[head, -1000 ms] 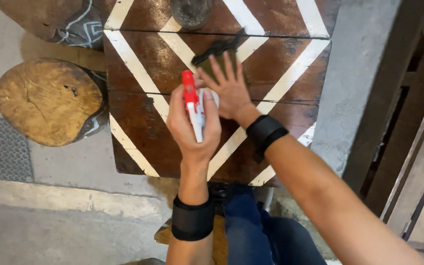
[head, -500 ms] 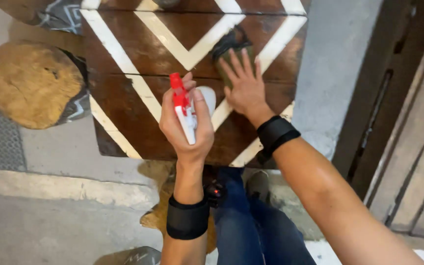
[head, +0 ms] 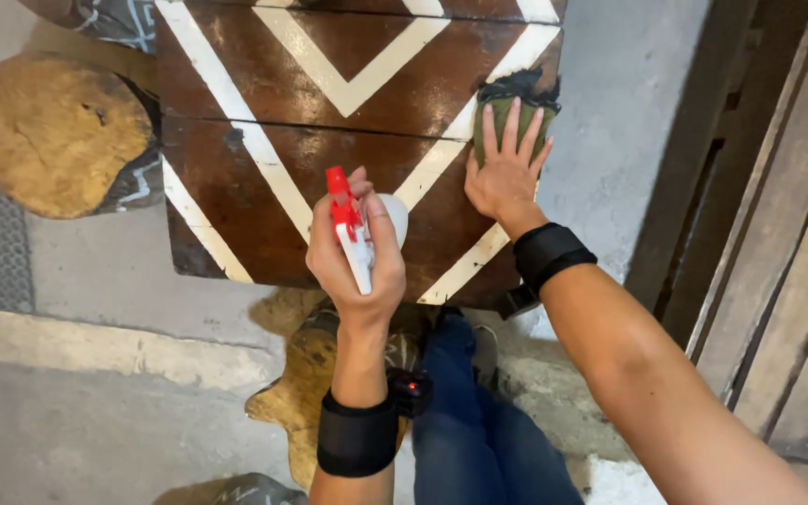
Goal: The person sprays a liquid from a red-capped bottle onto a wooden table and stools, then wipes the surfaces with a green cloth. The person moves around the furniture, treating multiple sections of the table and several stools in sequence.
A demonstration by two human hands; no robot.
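Observation:
My left hand [head: 353, 257] grips a white spray bottle [head: 359, 234] with a red trigger head, held upright over the near edge of a dark brown wooden tabletop [head: 264, 187] painted with white chevron stripes. My right hand [head: 505, 164] lies flat, fingers spread, pressing a dark green cloth [head: 516, 103] onto the table's right edge. Both wrists wear black bands. The bottle's lower body is hidden behind my fingers.
A round slice of tree trunk [head: 49, 131] sits on the floor to the left. A grey concrete floor [head: 628, 103] runs right of the table, bordered by wooden planks [head: 778, 234]. My blue-trousered leg [head: 460, 411] and a low wooden stool [head: 296, 383] are below.
My right hand has slid the green cloth from the middle of the tabletop to its right edge. My left hand still holds the bottle in about the same pose.

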